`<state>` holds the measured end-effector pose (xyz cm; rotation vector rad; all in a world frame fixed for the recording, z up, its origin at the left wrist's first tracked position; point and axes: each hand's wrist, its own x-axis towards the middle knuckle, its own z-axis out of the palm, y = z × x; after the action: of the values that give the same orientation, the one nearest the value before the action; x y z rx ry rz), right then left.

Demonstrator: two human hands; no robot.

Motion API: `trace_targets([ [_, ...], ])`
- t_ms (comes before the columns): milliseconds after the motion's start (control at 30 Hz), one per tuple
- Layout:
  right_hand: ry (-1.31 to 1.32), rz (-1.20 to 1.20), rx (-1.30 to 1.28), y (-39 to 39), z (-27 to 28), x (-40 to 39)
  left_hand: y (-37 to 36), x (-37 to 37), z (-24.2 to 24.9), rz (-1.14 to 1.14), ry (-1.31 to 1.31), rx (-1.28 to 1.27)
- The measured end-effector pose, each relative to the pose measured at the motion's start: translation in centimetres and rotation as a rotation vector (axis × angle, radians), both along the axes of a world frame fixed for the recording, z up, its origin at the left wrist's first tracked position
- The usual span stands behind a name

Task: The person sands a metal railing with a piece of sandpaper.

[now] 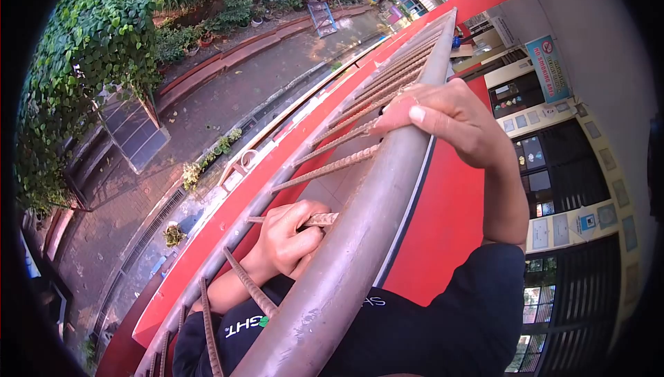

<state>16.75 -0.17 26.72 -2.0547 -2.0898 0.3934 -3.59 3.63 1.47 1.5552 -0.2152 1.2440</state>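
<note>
A thick grey metal handrail [360, 232] runs diagonally from the bottom centre towards the upper right. My right hand [449, 117] is closed over the top of this rail, thumb on the near side and fingertips curled out of sight beyond it. Ribbed, rusty-brown metal bars [346, 162] join the handrail to a thinner lower rail [259, 204]. My left hand [294, 238] makes a fist around one such bar, below the handrail. Whether anything thin lies between either palm and the metal is hidden.
Beyond the railing runs a red ledge [200, 249], with a paved lane [200, 114] lower down. Leafy plants [90, 66] grow at the left. Red floor [436, 238] and a wall with windows [539, 162] and a no-smoking banner [548, 69] are at the right.
</note>
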Motion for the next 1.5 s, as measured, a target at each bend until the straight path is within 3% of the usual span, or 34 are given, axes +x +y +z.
trace_targets([
  [33, -0.114, -0.203, -0.099, 0.7, 1.0, 2.1, -0.1, -0.1, 0.1, -0.004, 0.002, -0.005],
  [67, -0.069, -0.36, -0.02, 1.5, 0.3, 3.9, 0.0, -0.2, 0.3, -0.028, 0.021, -0.026],
  [167, 0.104, -0.198, -0.087, 0.6, 0.7, 1.9, 0.0, -0.3, 0.7, -0.019, 0.017, -0.025],
  [200, 0.056, 0.11, -0.104, 0.1, 1.4, -1.3, 0.1, -0.2, 0.6, 0.015, 0.004, 0.001],
  [300, 0.071, 0.016, -0.198, 0.0, 2.1, 0.9, 0.2, 0.5, 0.2, 0.116, -0.074, 0.095],
  [333, 0.041, -0.309, -0.162, 0.5, 1.8, 2.2, 0.2, 0.4, 0.2, 0.108, -0.077, 0.094],
  [433, 0.076, -0.259, -0.032, 1.2, 1.5, 8.0, 0.0, 0.3, 0.4, 0.117, -0.092, 0.08],
  [467, -0.014, -0.374, -0.117, 0.9, 1.3, 5.2, 0.0, -0.2, 0.7, 0.06, -0.033, 0.043],
  [500, -0.018, -0.363, -0.111, 0.5, 1.2, 2.5, 0.2, -0.3, 0.8, 0.006, 0.024, 0.012],
  [567, -0.137, 0.113, -0.049, -0.4, 1.0, -1.1, 0.5, 0.1, 0.7, 0.045, -0.024, 0.036],
  [600, 0.138, 0.058, -0.064, 0.2, 0.5, 1.5, 0.5, 0.1, 0.7, 0.014, -0.023, 0.023],
  [633, 0.126, -0.212, -0.175, 1.3, 1.4, 4.0, 0.5, 0.0, 0.6, -0.021, -0.02, 0.007],
  [700, 0.025, -0.312, 0.037, 1.7, -0.9, 15.9, 0.4, 0.4, 0.1, 0.035, -0.055, 0.048],
  [833, 0.084, -0.239, -0.185, 2.1, 0.9, 9.9, 0.3, 0.6, 0.3, 0.116, -0.084, 0.077],
  [900, 0.237, -0.013, -0.144, 1.5, 1.3, 9.4, 0.5, 0.7, 0.2, 0.088, -0.077, 0.076],
  [933, 0.085, -0.272, -0.163, 1.8, 2.4, 12.6, 0.4, 0.6, 0.2, 0.091, -0.087, 0.079],
  [967, -0.012, -0.387, -0.021, 1.7, 1.6, 17.8, 0.3, 0.7, 0.2, 0.1, -0.101, 0.081],
  [1033, -0.021, -0.275, 0.057, 1.6, 1.9, 20.4, 0.2, 0.7, 0.3, 0.096, -0.113, 0.072],
  [1100, 0.065, -0.195, -0.082, 2.1, 0.6, 13.2, 0.4, 0.7, 0.4, 0.089, -0.101, 0.071],
  [1167, -0.088, 0.124, -0.085, 1.5, 0.1, 5.4, 0.4, 0.9, 0.3, 0.095, -0.101, 0.06],
  [1200, 0.041, 0.154, -0.031, 1.2, 0.3, 4.3, 0.6, 0.9, 0.3, 0.088, -0.1, 0.065],
  [1233, 0.114, 0.007, -0.174, 1.4, 1.8, 5.2, 0.4, 0.7, 0.2, 0.069, -0.097, 0.06],
  [1300, -0.014, -0.387, -0.083, 2.0, 1.0, 9.7, 0.3, 0.9, 0.3, 0.068, -0.103, 0.055],
  [1367, -0.039, -0.398, -0.007, 1.5, 0.5, 8.9, 0.3, 0.8, 0.4, 0.071, -0.106, 0.06],
  [1433, 0.123, 0.088, -0.053, 0.7, 0.3, 3.6, 0.6, 1.0, 0.5, 0.075, -0.125, 0.061],
  [1467, 0.132, 0.081, -0.054, 1.0, 0.2, 4.2, 0.7, 1.0, 0.4, 0.067, -0.116, 0.058],
  [1500, 0.071, -0.099, -0.09, 1.7, 0.3, 5.3, 0.8, 1.0, 0.3, 0.063, -0.117, 0.058],
])
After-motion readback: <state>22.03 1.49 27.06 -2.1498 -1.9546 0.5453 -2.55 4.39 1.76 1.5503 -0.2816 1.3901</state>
